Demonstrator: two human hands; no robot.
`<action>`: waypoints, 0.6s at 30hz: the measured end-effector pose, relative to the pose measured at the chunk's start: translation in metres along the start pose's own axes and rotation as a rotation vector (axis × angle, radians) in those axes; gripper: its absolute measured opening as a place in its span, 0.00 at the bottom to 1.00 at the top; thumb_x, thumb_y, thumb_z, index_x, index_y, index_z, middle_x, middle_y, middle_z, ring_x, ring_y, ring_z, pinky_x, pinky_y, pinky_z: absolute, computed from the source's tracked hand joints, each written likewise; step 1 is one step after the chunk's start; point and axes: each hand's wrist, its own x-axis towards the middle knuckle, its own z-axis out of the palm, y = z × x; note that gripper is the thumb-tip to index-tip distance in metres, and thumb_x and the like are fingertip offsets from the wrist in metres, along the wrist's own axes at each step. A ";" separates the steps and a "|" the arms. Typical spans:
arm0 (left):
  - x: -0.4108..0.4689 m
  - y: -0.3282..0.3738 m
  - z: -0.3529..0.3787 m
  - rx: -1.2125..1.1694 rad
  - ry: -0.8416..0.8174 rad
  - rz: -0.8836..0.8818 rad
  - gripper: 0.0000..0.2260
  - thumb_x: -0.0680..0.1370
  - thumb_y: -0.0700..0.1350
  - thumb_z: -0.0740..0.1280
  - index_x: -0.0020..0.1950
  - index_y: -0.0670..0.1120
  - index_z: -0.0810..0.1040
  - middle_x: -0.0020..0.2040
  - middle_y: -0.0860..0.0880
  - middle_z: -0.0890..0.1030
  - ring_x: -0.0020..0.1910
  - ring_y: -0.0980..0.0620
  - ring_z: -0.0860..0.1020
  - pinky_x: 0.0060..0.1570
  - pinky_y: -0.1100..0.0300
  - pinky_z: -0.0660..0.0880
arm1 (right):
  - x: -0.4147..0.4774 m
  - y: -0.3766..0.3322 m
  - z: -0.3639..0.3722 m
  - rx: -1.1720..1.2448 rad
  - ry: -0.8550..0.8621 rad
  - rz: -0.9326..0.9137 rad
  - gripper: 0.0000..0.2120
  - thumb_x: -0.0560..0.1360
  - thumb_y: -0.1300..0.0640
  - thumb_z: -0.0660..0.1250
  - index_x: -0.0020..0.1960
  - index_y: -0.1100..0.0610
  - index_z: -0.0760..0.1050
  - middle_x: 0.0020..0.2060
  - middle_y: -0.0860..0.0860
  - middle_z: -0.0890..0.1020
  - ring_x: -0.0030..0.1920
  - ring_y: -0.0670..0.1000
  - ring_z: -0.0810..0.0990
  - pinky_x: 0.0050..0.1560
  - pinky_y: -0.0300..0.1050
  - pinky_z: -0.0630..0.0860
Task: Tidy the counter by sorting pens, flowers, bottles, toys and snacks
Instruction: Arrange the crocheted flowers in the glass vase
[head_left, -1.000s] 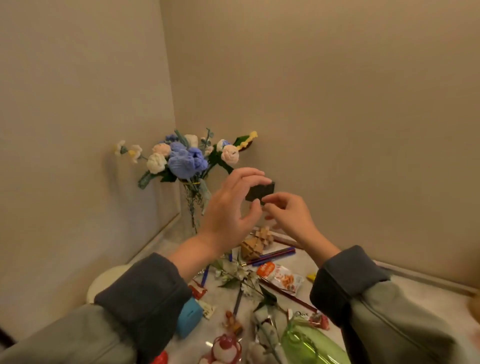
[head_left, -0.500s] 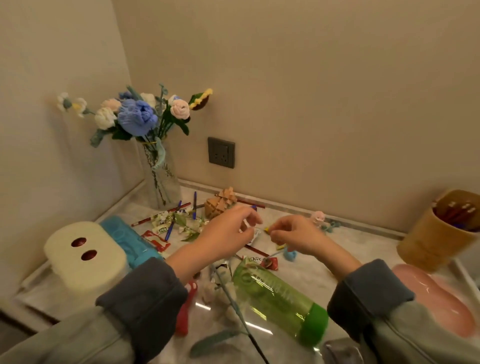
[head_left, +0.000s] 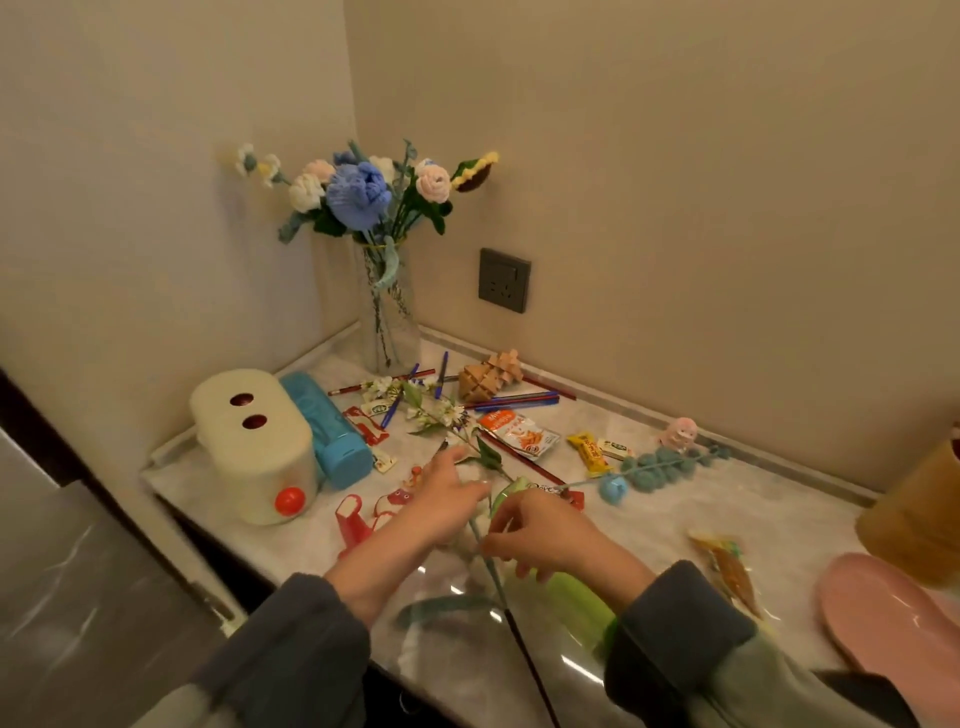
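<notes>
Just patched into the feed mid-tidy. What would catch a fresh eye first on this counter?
First, the vase of knitted flowers standing tall in the back corner, with a big blue bloom at its centre. Next, the scatter of pens and snack packets across the middle of the counter. At front centre, the right hand pinches a loose flower stem over a green bottle, with the left hand open beside it.

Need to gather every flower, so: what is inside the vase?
The clear vase holds a bunch of flowers: blue, white and pink blooms and a sunflower, with stems showing through the glass. Whether it holds water cannot be told.
</notes>
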 end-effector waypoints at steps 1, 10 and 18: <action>-0.003 -0.003 0.001 -0.012 -0.001 -0.022 0.28 0.78 0.42 0.65 0.76 0.49 0.59 0.75 0.46 0.61 0.72 0.47 0.63 0.67 0.53 0.64 | 0.001 0.000 0.006 -0.026 0.014 -0.008 0.07 0.71 0.47 0.71 0.42 0.48 0.77 0.36 0.50 0.85 0.31 0.46 0.84 0.30 0.42 0.81; -0.015 -0.004 0.001 -0.080 0.002 -0.079 0.27 0.79 0.45 0.63 0.76 0.48 0.58 0.73 0.44 0.65 0.69 0.47 0.68 0.63 0.56 0.69 | -0.004 -0.010 0.011 0.218 0.027 -0.053 0.03 0.73 0.59 0.69 0.41 0.55 0.77 0.29 0.51 0.83 0.30 0.48 0.84 0.26 0.39 0.78; -0.002 0.037 -0.019 -0.357 0.231 0.185 0.10 0.78 0.38 0.65 0.58 0.49 0.74 0.45 0.49 0.78 0.43 0.57 0.78 0.37 0.67 0.72 | -0.026 -0.028 -0.030 0.767 0.082 -0.197 0.15 0.69 0.63 0.75 0.48 0.59 0.70 0.34 0.56 0.84 0.30 0.54 0.83 0.26 0.42 0.77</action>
